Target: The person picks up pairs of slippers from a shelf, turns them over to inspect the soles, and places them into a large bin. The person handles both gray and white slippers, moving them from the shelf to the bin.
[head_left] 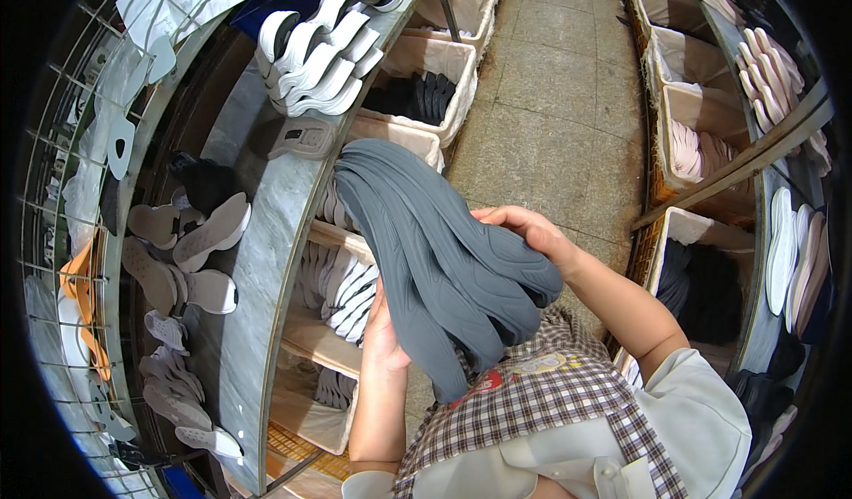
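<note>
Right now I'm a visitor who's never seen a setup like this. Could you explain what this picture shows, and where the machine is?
There is no machine at work here: these are a person's own bare hands. A wide-angle camera worn on the head looks down, so straight edges bend near the rim.

The left hand and right hand hold a bundle of dark grey shoe soles in front of a checked apron.

To the left, a marbled grey bench carries a pile of white soles and looser beige-grey soles. Cloth-lined baskets sit below it, several with soles inside. The stone floor runs ahead, with more baskets along its right side.
</note>
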